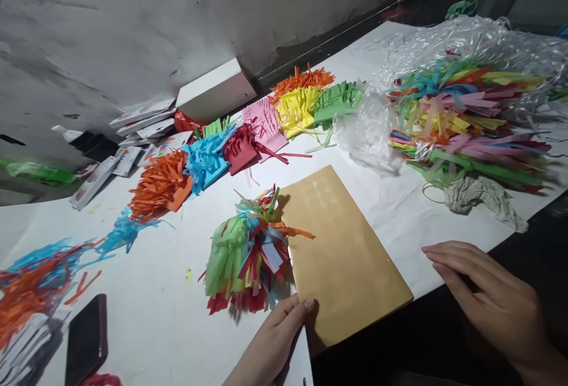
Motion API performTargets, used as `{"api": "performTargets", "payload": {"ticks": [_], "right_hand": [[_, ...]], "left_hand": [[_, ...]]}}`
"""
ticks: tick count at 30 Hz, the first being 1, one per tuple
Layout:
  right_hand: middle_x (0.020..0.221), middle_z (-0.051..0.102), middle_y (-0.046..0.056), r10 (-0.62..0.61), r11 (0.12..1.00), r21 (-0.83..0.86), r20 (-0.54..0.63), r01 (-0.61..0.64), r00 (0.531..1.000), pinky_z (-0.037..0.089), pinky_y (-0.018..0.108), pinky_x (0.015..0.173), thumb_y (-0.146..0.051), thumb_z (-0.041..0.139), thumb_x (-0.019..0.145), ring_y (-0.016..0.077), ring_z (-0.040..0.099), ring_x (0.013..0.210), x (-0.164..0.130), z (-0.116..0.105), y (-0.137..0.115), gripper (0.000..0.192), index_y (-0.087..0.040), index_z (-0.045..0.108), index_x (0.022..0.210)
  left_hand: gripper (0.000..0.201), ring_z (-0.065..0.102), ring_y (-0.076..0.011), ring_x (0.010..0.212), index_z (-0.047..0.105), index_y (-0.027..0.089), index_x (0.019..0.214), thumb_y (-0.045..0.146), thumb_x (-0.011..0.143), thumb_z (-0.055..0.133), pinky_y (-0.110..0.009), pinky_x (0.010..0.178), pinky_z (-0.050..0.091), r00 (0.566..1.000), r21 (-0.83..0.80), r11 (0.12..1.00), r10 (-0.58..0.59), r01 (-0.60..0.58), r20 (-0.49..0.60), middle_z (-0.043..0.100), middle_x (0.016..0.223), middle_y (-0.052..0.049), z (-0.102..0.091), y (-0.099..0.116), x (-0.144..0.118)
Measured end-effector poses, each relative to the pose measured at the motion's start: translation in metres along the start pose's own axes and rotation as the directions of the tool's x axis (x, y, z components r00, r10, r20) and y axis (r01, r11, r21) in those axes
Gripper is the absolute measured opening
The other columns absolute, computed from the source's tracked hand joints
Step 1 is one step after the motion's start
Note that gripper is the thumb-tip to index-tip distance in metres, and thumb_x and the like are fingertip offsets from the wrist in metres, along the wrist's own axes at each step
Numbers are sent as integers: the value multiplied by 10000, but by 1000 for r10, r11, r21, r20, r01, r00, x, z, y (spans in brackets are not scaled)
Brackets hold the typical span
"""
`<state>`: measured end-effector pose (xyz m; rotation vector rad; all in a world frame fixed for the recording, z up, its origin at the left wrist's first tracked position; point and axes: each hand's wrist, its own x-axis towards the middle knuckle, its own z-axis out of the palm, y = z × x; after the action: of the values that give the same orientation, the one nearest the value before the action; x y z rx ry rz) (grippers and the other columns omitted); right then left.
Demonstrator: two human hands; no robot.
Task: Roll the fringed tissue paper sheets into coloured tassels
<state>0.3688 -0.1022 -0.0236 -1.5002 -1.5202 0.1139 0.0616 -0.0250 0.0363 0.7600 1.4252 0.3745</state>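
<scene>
The left hand (275,338), fingers loosely open, is touching the brown card (344,259) near the table's (146,315) front edge beside a paper tassel (248,253); the right hand (483,291) is hovering flat, holding nothing.

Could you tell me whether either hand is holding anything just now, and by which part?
Nothing is gripped. The left hand rests its fingertips on the near left edge of the tan card sheet, beside the fringed paper bundle. The right hand hovers open.
</scene>
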Motion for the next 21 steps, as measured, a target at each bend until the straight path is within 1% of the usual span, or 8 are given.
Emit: {"api": "performTargets", "payload": {"ticks": [2, 4, 6, 8, 10, 12, 15, 21], "right_hand": [[1046, 735, 38, -36, 999, 39, 24, 35, 999, 516, 379, 963, -62, 610, 932, 221, 680, 1009, 0, 1, -9, 277, -248, 681, 1124], [1066, 732, 48, -146, 985, 113, 108, 134, 983, 501, 368, 992, -51, 596, 929, 216, 665, 1051, 3, 9, -24, 293, -225, 665, 1153], [1121, 724, 71, -292, 946, 206, 209, 250, 933, 481, 375, 1028, -73, 566, 947, 220, 648, 1098, 8, 24, -43, 305, -188, 641, 1220], [1149, 708, 98, -360, 918, 276, 287, 283, 888, 490, 398, 1006, -107, 535, 976, 232, 641, 1091, 14, 41, -61, 296, -157, 620, 1255], [1093, 695, 99, -327, 923, 320, 361, 213, 874, 520, 394, 908, -134, 526, 999, 230, 641, 1009, 18, 57, -72, 228, -156, 627, 1202], [1016, 675, 78, -280, 929, 344, 405, 138, 870, 521, 372, 820, -123, 524, 1005, 213, 623, 926, 20, 67, -75, 170, -172, 631, 1128], [986, 657, 63, -266, 924, 365, 402, 113, 876, 508, 357, 791, -74, 517, 996, 199, 600, 901, 21, 71, -71, 196, -184, 626, 1115], [894, 622, 31, -212, 912, 409, 423, 24, 881, 493, 304, 726, -78, 560, 983, 169, 580, 840, 22, 70, -68, 166, -209, 657, 1010]], "left_hand": [[437, 600, -164, 671, 767, 211, 724, 635, 655, 848, -249, 676, 484, 999, 8, 1000, 15, -16, 52, 704, 697, -10, 4, 2, 0], [439, 588, -156, 665, 745, 200, 695, 631, 692, 827, -248, 684, 485, 992, 25, 999, 23, -27, 126, 683, 687, -7, 10, 3, 0], [426, 601, -168, 714, 762, 191, 781, 617, 767, 773, -272, 758, 500, 970, 46, 996, 61, -74, 234, 692, 724, -16, 15, 4, 1], [416, 616, -192, 812, 775, 185, 912, 589, 838, 712, -309, 861, 497, 931, 89, 983, 121, -160, 343, 715, 800, -29, 19, 4, 2], [393, 608, -204, 880, 772, 189, 975, 554, 899, 647, -329, 919, 482, 903, 165, 955, 165, -247, 396, 723, 856, -30, 20, 4, 3], [371, 590, -199, 888, 767, 198, 971, 515, 953, 573, -323, 924, 476, 886, 247, 914, 200, -323, 419, 720, 886, -26, 18, 5, 3], [402, 574, -195, 874, 749, 201, 937, 493, 997, 480, -307, 908, 477, 855, 303, 862, 243, -407, 458, 702, 884, -24, 14, 5, 2], [483, 513, -170, 771, 647, 192, 777, 528, 1014, 394, -285, 827, 469, 839, 315, 846, 244, -429, 487, 614, 785, -7, 13, 7, 4]]}}
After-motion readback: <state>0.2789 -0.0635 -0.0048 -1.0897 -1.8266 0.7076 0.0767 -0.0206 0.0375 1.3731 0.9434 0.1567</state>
